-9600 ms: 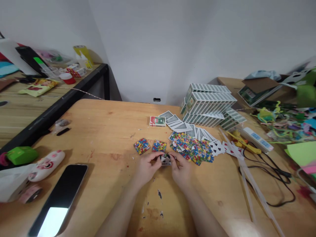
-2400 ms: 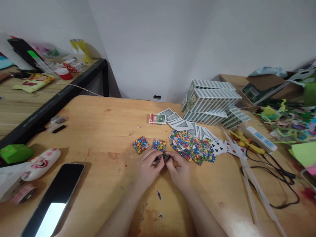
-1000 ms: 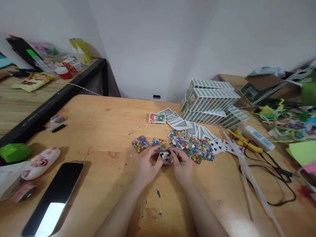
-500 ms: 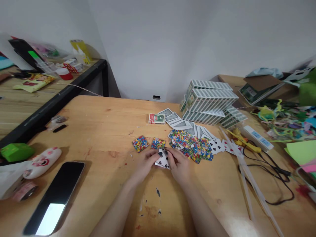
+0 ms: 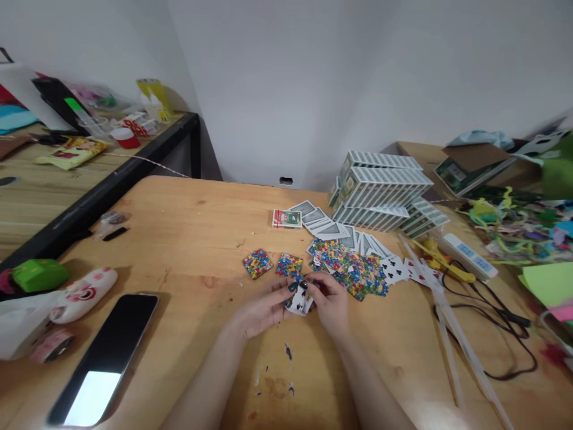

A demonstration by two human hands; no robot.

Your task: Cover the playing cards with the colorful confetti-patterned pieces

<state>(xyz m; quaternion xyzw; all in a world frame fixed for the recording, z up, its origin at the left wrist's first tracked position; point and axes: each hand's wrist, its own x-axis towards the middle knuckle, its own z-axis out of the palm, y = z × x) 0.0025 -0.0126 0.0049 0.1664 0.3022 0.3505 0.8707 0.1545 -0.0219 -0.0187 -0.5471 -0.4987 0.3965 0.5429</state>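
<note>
Between both hands, above the wooden table, is a playing card (image 5: pixel 297 303) with black club-like pips; I cannot tell whether it is one card or several. My left hand (image 5: pixel 268 303) grips its left side, thumb on top. On the right side, my right hand (image 5: pixel 330 298) pinches it with thumb and fingers. Just beyond the fingers lie two small colourful squares, a left square (image 5: pixel 257 263) and a right square (image 5: pixel 289 264). A heap of colourful-patterned pieces (image 5: pixel 349 264) spreads right of my hands, with face-up cards (image 5: pixel 394 269) at its right end.
Fanned grey-backed cards (image 5: pixel 329 229) lie beyond the heap, beside a card box (image 5: pixel 287 219). Stacked striped boxes (image 5: pixel 385 185) stand behind. At right are a power strip (image 5: pixel 470 255), black cable and clear plastic strips (image 5: pixel 465 334). A phone (image 5: pixel 105 358) lies at left.
The card has tilted and bent in my fingers, and its face shows less plainly. My left fingers have opened out somewhat beneath it. The whole view has shifted slightly.
</note>
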